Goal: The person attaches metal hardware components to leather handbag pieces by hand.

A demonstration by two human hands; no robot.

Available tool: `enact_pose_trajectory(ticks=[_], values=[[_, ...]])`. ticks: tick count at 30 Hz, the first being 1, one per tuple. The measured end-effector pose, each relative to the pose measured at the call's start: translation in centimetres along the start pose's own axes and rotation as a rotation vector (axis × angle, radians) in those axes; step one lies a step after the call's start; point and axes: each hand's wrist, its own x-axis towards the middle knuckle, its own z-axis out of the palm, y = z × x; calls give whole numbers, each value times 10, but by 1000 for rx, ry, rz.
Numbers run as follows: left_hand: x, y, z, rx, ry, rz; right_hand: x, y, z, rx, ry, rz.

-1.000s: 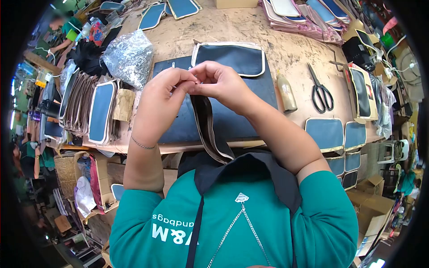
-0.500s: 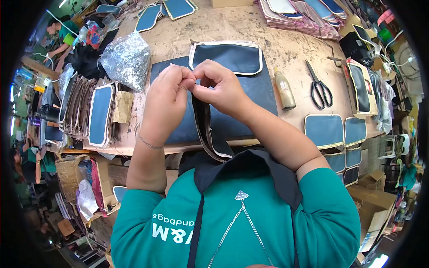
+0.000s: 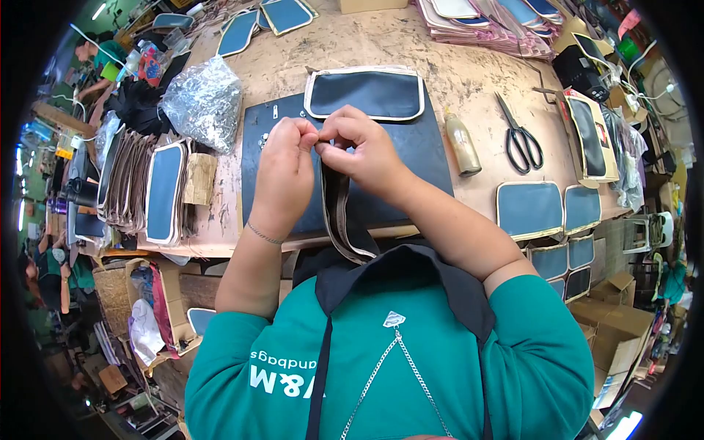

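Note:
A dark leather-like bag piece [image 3: 339, 213] with pale raw edges hangs from my fingers down to the table's front edge, seen nearly edge-on. My right hand [image 3: 361, 147] pinches its upper end between thumb and forefinger. My left hand [image 3: 287, 158] is closed with its fingertips against the same end; whether it also grips a small part is hidden. Beneath both hands lies a dark board [image 3: 418, 169]. Just beyond them, a black panel with cream edging [image 3: 364, 94] rests on that board. A small metal piece [image 3: 275, 111] lies near the board's far left corner.
Scissors [image 3: 521, 139] and a glue bottle [image 3: 462, 145] lie to the right. Edged blue panels [image 3: 529, 210] sit at the right front. On the left are a bag of metal bits [image 3: 202, 103], stacked panels [image 3: 166, 192] and a wooden block [image 3: 199, 179]. A co-worker [image 3: 110, 55] is at far left.
My left hand has shifted slightly right and down, uncovering small metal parts on the board. Both hands stay closed at the dark piece's upper end. The whole view has shifted slightly.

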Motion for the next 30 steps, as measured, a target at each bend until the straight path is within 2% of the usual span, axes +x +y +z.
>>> enact_pose_trajectory(ticks=[4,7,10,13,16,19,22,28,30], values=[[3,-1,-9,-211,-7,-110,1,0,-3,76,-13,56],[2,-3,-14,-247,22,-126,2,0,0,192,-5,86],[1,1,-15,-236,-5,-137,3,-7,2,453,-5,209],[1,-5,-17,-270,-34,-183,5,3,-3,363,-63,193],[2,-10,-16,-420,7,-200,9,3,-6,403,-138,236],[1,-7,-19,-508,1,-261,12,-8,-5,594,-168,274],[0,-6,-23,-532,-29,-235,12,-9,-3,561,-176,297],[5,12,-37,41,-66,39,12,-20,0,154,-124,230],[6,13,-35,35,-62,44,11,-17,3,171,-98,208]])
